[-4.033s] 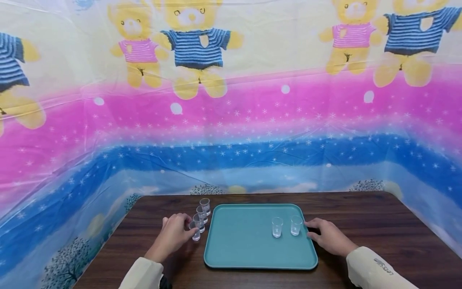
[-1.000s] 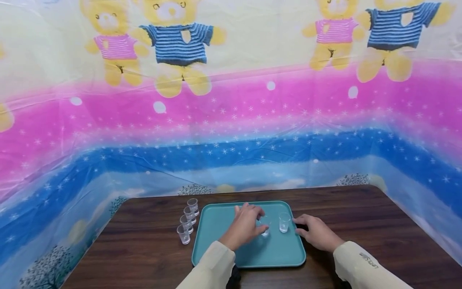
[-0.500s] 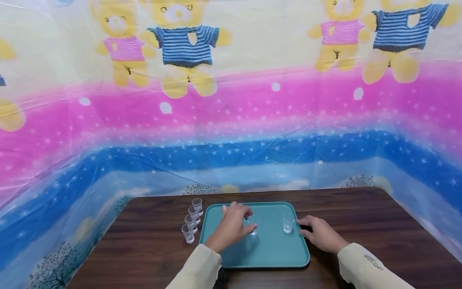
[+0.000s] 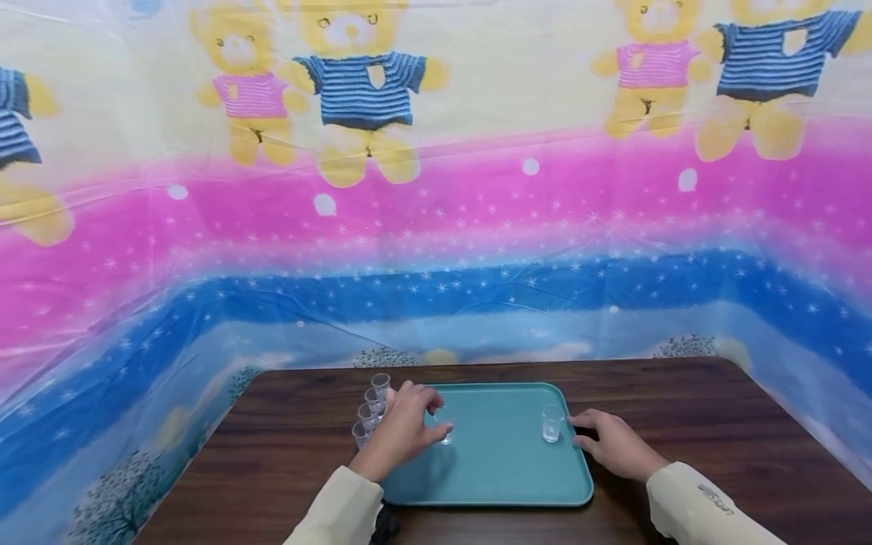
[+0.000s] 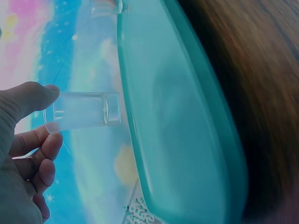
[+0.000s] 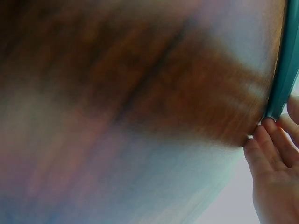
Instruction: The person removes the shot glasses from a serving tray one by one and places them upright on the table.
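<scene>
My left hand (image 4: 402, 428) pinches a small clear shot glass (image 5: 84, 109) near its rim, between thumb and fingers. It holds the glass upright over the left part of the teal tray (image 4: 504, 477); the wrist view shows its thick base close over the tray surface. A second shot glass (image 4: 552, 424) stands near the tray's right side. My right hand (image 4: 616, 445) rests at the tray's right edge, fingertips touching the rim, as the right wrist view also shows. Left of the tray, a row of several shot glasses (image 4: 361, 434) is partly hidden by my left hand.
The tray lies on a dark wood-grain table (image 4: 259, 446). Behind the table hangs a printed cloth (image 4: 477, 288) with teddy bears and pink and blue bands.
My left hand first was at the row of glasses, then at the left glass on the tray; now it has carried that glass leftward across the tray. My right hand has stayed at the rim.
</scene>
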{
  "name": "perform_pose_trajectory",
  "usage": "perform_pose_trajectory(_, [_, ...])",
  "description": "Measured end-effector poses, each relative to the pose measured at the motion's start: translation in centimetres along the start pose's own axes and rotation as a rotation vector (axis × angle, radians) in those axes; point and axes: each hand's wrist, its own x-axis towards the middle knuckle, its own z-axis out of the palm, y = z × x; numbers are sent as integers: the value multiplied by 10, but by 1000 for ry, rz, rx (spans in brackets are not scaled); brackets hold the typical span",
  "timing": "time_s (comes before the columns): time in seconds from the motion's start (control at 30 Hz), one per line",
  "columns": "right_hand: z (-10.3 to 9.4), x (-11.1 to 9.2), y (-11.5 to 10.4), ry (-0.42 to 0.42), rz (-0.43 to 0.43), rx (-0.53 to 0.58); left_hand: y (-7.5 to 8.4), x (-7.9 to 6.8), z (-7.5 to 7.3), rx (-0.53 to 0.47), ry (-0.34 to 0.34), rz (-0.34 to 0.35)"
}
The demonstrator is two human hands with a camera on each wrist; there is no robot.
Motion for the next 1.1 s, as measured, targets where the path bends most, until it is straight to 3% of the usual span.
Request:
perform_pose_trajectory(0.37, [1, 1, 1, 3, -2, -8, -19, -19, -20, 37, 23, -58])
perform_pose_trajectory(0.73, [0, 0, 0, -1, -9, -11, -38, -55, -51, 123, 22, -187])
perform_pose_trajectory(1.1, [1, 1, 2, -8, -13, -24, -47, -72, -54, 187, -15, -285])
